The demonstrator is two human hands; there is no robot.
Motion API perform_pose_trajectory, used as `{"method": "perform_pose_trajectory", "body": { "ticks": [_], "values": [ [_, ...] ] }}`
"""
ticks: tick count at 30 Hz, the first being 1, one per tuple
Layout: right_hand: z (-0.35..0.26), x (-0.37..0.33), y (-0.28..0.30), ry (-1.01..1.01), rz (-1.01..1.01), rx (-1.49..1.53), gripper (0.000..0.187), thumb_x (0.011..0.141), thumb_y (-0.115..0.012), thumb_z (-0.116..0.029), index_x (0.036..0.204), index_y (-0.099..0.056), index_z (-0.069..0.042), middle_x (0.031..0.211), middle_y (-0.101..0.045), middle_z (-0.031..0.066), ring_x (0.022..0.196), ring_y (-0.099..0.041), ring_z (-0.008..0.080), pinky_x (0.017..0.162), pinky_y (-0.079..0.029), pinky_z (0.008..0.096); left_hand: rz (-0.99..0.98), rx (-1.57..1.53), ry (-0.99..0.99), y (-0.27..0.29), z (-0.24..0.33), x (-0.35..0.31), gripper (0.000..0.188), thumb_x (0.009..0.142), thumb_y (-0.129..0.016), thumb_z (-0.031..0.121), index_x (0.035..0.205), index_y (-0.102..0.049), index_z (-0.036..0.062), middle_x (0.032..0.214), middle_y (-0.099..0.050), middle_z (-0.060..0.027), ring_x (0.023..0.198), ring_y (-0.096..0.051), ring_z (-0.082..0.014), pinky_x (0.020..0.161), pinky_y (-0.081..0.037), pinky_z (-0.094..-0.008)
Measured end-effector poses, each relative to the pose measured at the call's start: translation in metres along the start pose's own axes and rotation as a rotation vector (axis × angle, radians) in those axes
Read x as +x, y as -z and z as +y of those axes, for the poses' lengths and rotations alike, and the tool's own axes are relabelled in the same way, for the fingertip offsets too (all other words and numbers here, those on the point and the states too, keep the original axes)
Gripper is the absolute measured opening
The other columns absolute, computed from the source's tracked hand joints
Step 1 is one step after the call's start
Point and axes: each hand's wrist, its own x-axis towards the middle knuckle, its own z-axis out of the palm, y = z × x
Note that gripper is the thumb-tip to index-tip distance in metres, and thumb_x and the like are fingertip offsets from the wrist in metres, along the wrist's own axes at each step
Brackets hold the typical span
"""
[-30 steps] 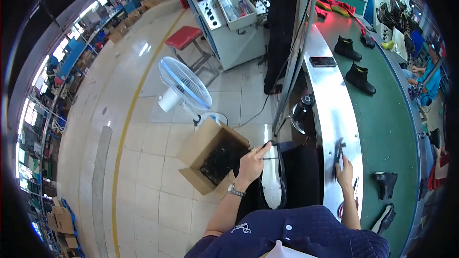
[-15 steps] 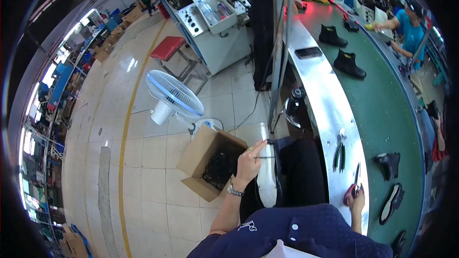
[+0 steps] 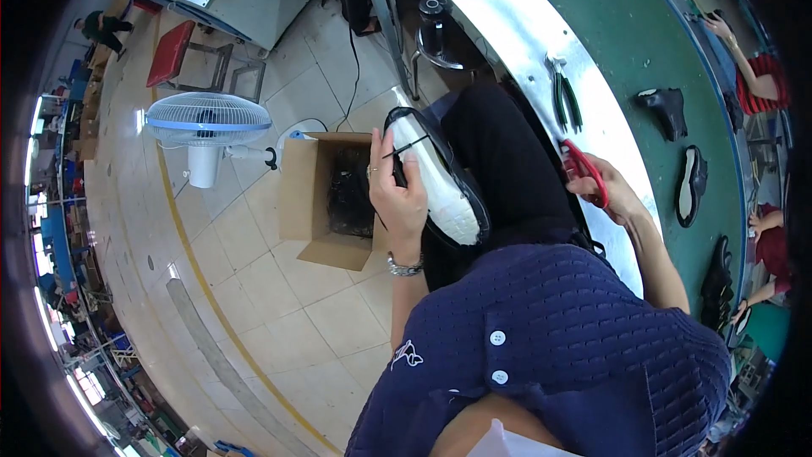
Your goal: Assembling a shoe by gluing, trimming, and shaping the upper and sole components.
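My left hand (image 3: pixel 399 203) grips a black shoe upper (image 3: pixel 441 182) from its left side, over my lap. The white underside of the shoe faces up, and a thin black cord crosses it near the toe, beside my fingers. To the right, my right hand (image 3: pixel 616 193) is closed around the red handles of a pair of scissors (image 3: pixel 589 171), just above the metal ledge (image 3: pixel 622 241). The scissors' blades cannot be made out. A pair of pliers (image 3: pixel 565 101) with dark green grips lies on the ledge ahead of that hand.
A green conveyor belt (image 3: pixel 626 42) carries several black shoes past the ledge. An open cardboard box (image 3: pixel 300 195) with black scraps stands on the floor at my left, near a fan (image 3: pixel 207 123) and a red stool (image 3: pixel 169 52). Other people work across the belt.
My view has tilted and turned. The scissors have been lifted off the ledge in my right hand, toward my lap. The shoe upper now leans differently in my left hand.
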Motion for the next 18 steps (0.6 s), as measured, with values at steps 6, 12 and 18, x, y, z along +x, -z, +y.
{"method": "perform_pose_trajectory", "body": {
  "ticks": [6,12,18],
  "values": [
    [-0.022,-0.003,-0.083,-0.238,-0.504,0.106,0.055,0.087,-0.06,-0.06,0.105,-0.059,-0.008,0.069,-0.043,-0.0072,0.057,-0.043,0.0026,0.051,-0.034,0.0172,0.117,0.061,0.105,-0.008,0.001,-0.025,0.019,0.094,-0.057,0.012,0.104,-0.065,-0.0018,0.118,-0.06,-0.0176,0.102,-0.061,-0.0318,0.085,-0.049,-0.0363],
    [-0.042,0.026,-0.108,-0.246,-0.527,0.076,0.062,0.089,-0.048,-0.067,0.096,-0.059,-0.006,0.068,-0.046,-0.0064,0.056,-0.045,0.0037,0.049,-0.037,0.0183,0.21,0.069,0.04,-0.004,0.007,-0.019,0.013,0.094,-0.056,0.009,0.094,-0.062,-0.0027,0.106,-0.059,-0.0138,0.092,-0.06,-0.0286,0.077,-0.05,-0.0356],
    [-0.047,0.015,-0.093,-0.389,-0.506,0.059,0.074,0.083,-0.046,-0.077,0.101,-0.06,-0.007,0.068,-0.045,-0.0065,0.06,-0.047,0.0053,0.052,-0.04,0.0205,0.209,0.07,0.029,-0.013,0.005,-0.006,0.011,0.092,-0.057,0.006,0.094,-0.062,-0.0029,0.105,-0.058,-0.0148,0.095,-0.058,-0.0308,0.079,-0.048,-0.0369]
  ]
}}
